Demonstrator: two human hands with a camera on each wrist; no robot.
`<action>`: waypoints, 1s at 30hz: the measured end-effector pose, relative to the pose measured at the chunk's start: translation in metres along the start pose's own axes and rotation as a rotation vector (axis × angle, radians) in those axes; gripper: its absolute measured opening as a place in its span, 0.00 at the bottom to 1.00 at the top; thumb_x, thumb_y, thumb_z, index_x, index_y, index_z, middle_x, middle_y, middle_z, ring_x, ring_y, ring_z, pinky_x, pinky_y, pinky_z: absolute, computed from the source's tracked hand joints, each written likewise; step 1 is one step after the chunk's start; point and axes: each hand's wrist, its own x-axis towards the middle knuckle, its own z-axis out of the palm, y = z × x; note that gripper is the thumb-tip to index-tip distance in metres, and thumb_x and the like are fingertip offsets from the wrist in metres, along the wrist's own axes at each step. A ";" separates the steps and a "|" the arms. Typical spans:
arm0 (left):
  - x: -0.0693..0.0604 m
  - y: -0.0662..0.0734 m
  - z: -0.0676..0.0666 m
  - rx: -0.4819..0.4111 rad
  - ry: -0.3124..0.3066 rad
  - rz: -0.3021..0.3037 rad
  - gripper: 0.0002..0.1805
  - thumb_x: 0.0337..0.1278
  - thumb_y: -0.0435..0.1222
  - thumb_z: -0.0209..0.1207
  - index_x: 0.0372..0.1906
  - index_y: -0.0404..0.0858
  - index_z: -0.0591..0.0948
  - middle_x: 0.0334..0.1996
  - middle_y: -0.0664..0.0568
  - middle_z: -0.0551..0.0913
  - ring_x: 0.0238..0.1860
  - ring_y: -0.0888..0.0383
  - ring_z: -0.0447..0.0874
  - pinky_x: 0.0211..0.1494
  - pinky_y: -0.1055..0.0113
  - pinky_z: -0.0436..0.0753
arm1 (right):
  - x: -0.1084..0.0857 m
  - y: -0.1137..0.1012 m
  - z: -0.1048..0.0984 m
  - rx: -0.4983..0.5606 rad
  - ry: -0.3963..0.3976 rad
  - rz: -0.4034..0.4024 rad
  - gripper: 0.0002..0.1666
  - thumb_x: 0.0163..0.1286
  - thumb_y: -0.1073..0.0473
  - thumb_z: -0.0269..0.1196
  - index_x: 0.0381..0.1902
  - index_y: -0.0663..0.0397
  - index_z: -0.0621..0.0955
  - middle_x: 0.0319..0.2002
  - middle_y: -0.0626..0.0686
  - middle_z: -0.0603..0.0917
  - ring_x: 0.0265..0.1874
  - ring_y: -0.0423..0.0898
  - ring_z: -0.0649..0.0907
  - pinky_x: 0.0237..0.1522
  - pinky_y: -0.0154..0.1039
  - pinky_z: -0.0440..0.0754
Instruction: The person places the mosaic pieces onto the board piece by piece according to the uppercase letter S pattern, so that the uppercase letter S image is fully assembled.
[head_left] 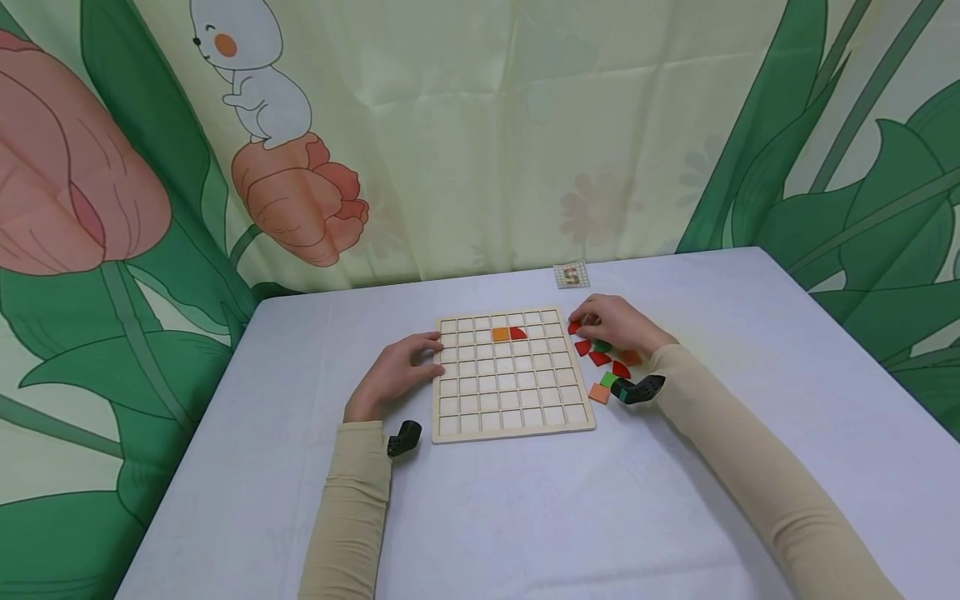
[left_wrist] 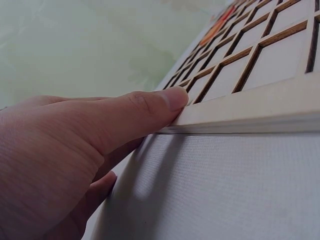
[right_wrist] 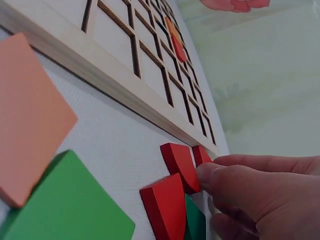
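Observation:
A wooden grid board lies flat on the table. My left hand rests against its left edge, and the thumb touches the rim in the left wrist view. Inside the grid, an orange square tile sits beside a red quarter-round tile. To the right of the board, my right hand pinches another red quarter-round tile, partly hidden by the fingertips. Close below that hand lie more red tiles and a dark green one.
An orange square tile and a light green tile lie near the board's right edge. A small patterned card is at the table's back edge. Behind hangs a printed curtain. White cloth covers the table.

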 end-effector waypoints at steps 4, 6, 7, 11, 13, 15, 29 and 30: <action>0.000 0.000 0.000 0.004 -0.001 0.005 0.22 0.56 0.39 0.69 0.55 0.35 0.81 0.67 0.50 0.72 0.72 0.50 0.62 0.74 0.55 0.60 | -0.001 -0.001 -0.001 0.019 0.029 0.008 0.19 0.68 0.60 0.65 0.56 0.58 0.82 0.49 0.56 0.79 0.47 0.52 0.77 0.50 0.47 0.80; 0.000 0.000 0.000 0.005 -0.001 0.005 0.22 0.56 0.39 0.69 0.55 0.35 0.81 0.67 0.50 0.72 0.72 0.50 0.62 0.74 0.55 0.60 | 0.000 -0.004 -0.002 0.026 0.053 -0.012 0.19 0.68 0.60 0.65 0.56 0.58 0.81 0.49 0.56 0.79 0.47 0.52 0.78 0.50 0.47 0.80; 0.000 0.000 0.000 0.006 0.000 0.003 0.22 0.56 0.39 0.69 0.55 0.35 0.81 0.67 0.50 0.72 0.72 0.50 0.62 0.74 0.55 0.60 | 0.001 -0.006 -0.002 0.025 0.066 -0.033 0.19 0.68 0.60 0.65 0.56 0.58 0.82 0.49 0.56 0.79 0.47 0.52 0.78 0.50 0.47 0.80; -0.001 -0.001 0.000 0.013 0.000 -0.004 0.22 0.56 0.39 0.69 0.55 0.36 0.81 0.67 0.50 0.72 0.72 0.50 0.62 0.74 0.54 0.60 | 0.007 -0.021 -0.003 0.000 0.103 -0.166 0.18 0.67 0.61 0.66 0.53 0.60 0.83 0.48 0.57 0.81 0.46 0.52 0.79 0.47 0.47 0.81; -0.001 0.000 -0.001 0.015 0.001 -0.008 0.22 0.56 0.39 0.69 0.55 0.36 0.81 0.67 0.50 0.72 0.72 0.50 0.62 0.74 0.54 0.60 | 0.012 -0.033 -0.001 -0.022 0.102 -0.244 0.16 0.67 0.62 0.66 0.52 0.61 0.83 0.47 0.57 0.82 0.44 0.52 0.80 0.45 0.47 0.81; -0.002 0.000 -0.001 0.014 0.000 -0.008 0.23 0.56 0.39 0.69 0.55 0.36 0.81 0.68 0.50 0.72 0.72 0.50 0.62 0.74 0.54 0.60 | 0.018 -0.045 0.004 -0.037 0.090 -0.311 0.16 0.66 0.63 0.66 0.51 0.62 0.84 0.46 0.57 0.82 0.43 0.52 0.80 0.45 0.46 0.81; 0.001 0.001 -0.002 0.012 -0.012 -0.013 0.23 0.56 0.39 0.69 0.56 0.36 0.81 0.68 0.50 0.71 0.72 0.50 0.62 0.74 0.53 0.60 | 0.056 -0.108 0.047 -0.124 0.002 -0.310 0.13 0.67 0.59 0.67 0.48 0.56 0.86 0.44 0.53 0.82 0.41 0.48 0.80 0.48 0.42 0.79; 0.001 0.001 -0.002 0.009 -0.014 -0.011 0.23 0.56 0.39 0.69 0.56 0.36 0.81 0.68 0.50 0.72 0.72 0.50 0.62 0.74 0.53 0.60 | 0.057 -0.108 0.048 -0.131 -0.006 -0.311 0.14 0.67 0.59 0.66 0.49 0.56 0.85 0.45 0.53 0.82 0.42 0.48 0.80 0.48 0.42 0.79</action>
